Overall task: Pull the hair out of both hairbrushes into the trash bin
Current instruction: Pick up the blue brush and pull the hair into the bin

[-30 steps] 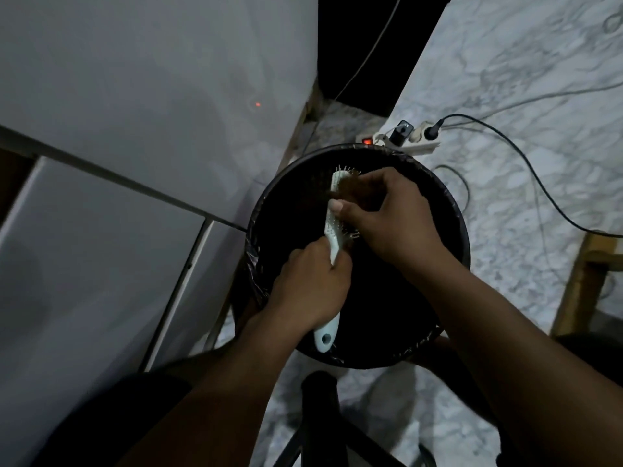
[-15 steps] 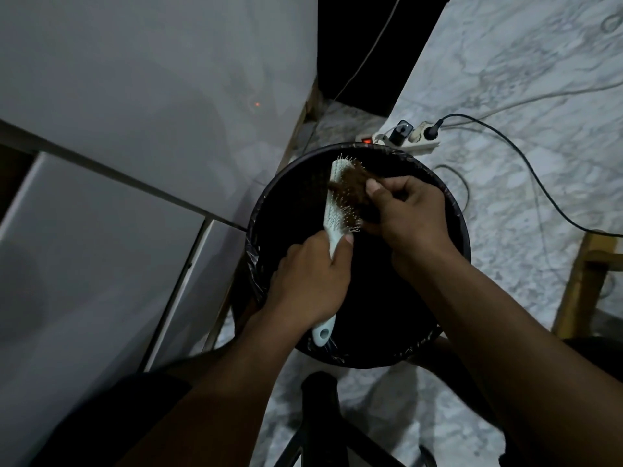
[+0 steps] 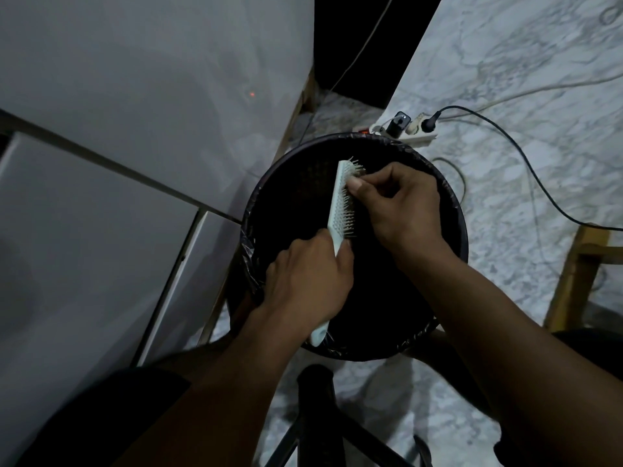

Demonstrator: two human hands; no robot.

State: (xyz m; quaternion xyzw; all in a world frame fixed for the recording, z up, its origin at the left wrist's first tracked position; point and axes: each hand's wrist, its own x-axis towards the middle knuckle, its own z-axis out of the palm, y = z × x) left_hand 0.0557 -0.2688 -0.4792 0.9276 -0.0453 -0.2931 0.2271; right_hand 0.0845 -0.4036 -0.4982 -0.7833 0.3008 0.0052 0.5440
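Observation:
A pale hairbrush (image 3: 341, 200) is held edge-up over the round black trash bin (image 3: 451, 210), its bristles facing right. My left hand (image 3: 308, 281) is wrapped around the brush handle, whose end sticks out below my wrist. My right hand (image 3: 397, 203) pinches at the bristles near the top of the brush head, thumb pressed against them. I cannot tell if hair is between those fingers. Only one brush is in view. The bin is lined with a black bag and its inside is too dark to read.
A white power strip (image 3: 409, 133) with plugs and trailing cables lies on the marble floor just behind the bin. White cabinet fronts (image 3: 135, 129) fill the left. A wooden leg (image 3: 573, 278) stands at right. A dark stool or stand (image 3: 317, 409) is below the bin.
A brown clump of hair seen at the brush head half a second ago is no longer visible. My right hand has returned to the bristles near the top of the brush.

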